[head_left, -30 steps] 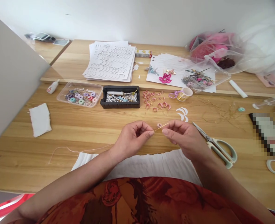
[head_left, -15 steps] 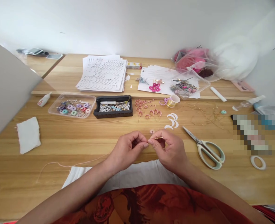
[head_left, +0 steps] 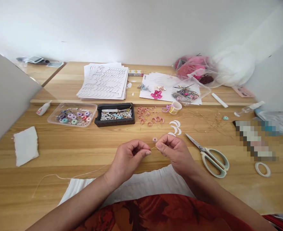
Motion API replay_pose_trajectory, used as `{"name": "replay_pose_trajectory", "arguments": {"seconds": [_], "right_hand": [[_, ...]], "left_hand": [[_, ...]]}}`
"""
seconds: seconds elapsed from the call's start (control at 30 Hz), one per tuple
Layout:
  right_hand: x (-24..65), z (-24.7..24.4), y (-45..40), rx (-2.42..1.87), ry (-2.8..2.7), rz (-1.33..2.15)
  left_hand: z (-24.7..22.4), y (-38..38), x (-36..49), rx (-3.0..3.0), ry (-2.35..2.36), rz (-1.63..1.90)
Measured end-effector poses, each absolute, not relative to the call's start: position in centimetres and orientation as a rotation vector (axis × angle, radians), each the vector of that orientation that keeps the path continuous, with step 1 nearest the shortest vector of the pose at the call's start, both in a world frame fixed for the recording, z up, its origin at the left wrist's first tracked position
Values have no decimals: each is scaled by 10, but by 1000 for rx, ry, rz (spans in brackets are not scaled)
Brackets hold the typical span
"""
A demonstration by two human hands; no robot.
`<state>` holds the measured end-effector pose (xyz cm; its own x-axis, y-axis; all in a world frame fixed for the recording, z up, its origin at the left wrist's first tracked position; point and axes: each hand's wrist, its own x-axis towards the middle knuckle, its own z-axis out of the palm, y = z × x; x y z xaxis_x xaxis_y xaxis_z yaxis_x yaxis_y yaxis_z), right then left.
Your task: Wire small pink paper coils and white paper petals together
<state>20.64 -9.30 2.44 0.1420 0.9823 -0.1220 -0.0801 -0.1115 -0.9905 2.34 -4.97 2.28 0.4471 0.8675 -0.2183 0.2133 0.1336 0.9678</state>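
Observation:
Between my two hands runs a short length of thin gold wire [head_left: 153, 148]. My left hand [head_left: 129, 159] pinches one end of it with thumb and forefinger. The other end is pinched in the fingertips of my right hand [head_left: 176, 154]. A pale pink thread [head_left: 83, 174] lies on the table and passes behind my left forearm. Just beyond my fingers sits a small pink thread bobbin [head_left: 154, 140]. White paper crescents [head_left: 175, 127] lie past my right hand, and several pink wire-stemmed loops [head_left: 150, 124] are grouped farther back. Scissors [head_left: 210, 157] rest to the right of my right hand.
A black tray [head_left: 114, 121] of beads and a clear box [head_left: 71, 122] of bobbins stand behind my hands. A wire spool [head_left: 175, 108] and loose gold wire [head_left: 210, 119] are at back right. White cloth [head_left: 153, 179] lies under my forearms; a tape ring [head_left: 262, 170] is far right.
My hands have moved slightly apart, so a bit of gold wire now shows between the fingertips. The whole view has shifted a little.

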Motion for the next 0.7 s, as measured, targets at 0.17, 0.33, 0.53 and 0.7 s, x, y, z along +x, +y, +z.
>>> {"name": "replay_pose_trajectory", "arguments": {"seconds": [0.17,0.33,0.53,0.7], "right_hand": [[205,22,-95,-1317,-940,1146],[205,24,-95,-1318,-951,1099],[220,29,-92,-1366,-934,1128],[217,27,-94,-1394,-1054,1152]], "left_hand": [[18,-50,24,1410,1024,682],[19,-48,20,1665,999,696],[15,-39,13,1858,994,778],[15,-38,13,1764,938,938]]}}
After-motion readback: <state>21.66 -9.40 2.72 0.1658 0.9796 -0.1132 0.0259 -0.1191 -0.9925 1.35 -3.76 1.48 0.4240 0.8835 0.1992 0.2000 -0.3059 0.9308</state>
